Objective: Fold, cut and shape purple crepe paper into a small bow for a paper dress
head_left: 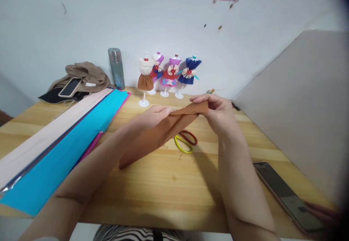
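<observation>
Holding brown sheet [159, 135], two hands [155, 117] [220, 114], white tag [91, 85] illegible

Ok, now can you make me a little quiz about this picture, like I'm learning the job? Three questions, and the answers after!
1. Count: how many little dresses stand near the wall?
2. True or false: the bottle stands to the left of those dresses.
3. Fill in the colour: the left hand and the right hand are both holding a ____ sheet.

Key:
1. Four.
2. True.
3. Brown.
</observation>
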Demonstrator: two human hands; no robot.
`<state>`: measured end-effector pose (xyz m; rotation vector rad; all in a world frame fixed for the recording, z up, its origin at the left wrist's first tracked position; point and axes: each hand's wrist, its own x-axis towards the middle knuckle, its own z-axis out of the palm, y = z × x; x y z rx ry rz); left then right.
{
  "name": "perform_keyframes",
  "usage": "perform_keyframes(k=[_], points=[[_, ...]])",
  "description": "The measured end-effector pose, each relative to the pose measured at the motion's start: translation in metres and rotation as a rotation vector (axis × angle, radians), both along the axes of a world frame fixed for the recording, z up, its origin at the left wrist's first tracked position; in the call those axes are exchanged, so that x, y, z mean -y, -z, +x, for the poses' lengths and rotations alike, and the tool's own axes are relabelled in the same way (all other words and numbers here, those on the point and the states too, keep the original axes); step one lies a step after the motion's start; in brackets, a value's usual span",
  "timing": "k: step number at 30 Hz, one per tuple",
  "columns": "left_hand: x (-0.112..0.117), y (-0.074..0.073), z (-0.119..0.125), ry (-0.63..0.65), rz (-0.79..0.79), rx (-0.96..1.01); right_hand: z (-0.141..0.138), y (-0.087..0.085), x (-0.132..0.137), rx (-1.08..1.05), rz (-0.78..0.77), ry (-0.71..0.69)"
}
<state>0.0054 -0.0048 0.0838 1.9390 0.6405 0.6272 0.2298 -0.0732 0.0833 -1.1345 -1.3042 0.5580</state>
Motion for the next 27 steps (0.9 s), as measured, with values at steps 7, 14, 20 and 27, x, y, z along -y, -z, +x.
perform_keyframes(k=[7, 14, 20, 27], points=[[0.001, -0.008, -0.001, 0.164, 0.000, -0.138, 0.000, -0.002, 0.001, 0.033, 0.044, -0.022], [0.018, -0.018, -0.008, 0.070, 0.121, -0.301, -0.002, -0.003, 0.001, -0.022, 0.047, -0.023], [0.002, -0.017, -0.015, 0.115, -0.102, -0.079, 0.000, -0.002, 0.000, -0.008, 0.077, 0.005], [-0.007, -0.002, -0.006, 0.261, -0.273, -0.116, -0.004, -0.008, 0.004, -0.096, 0.081, -0.008]])
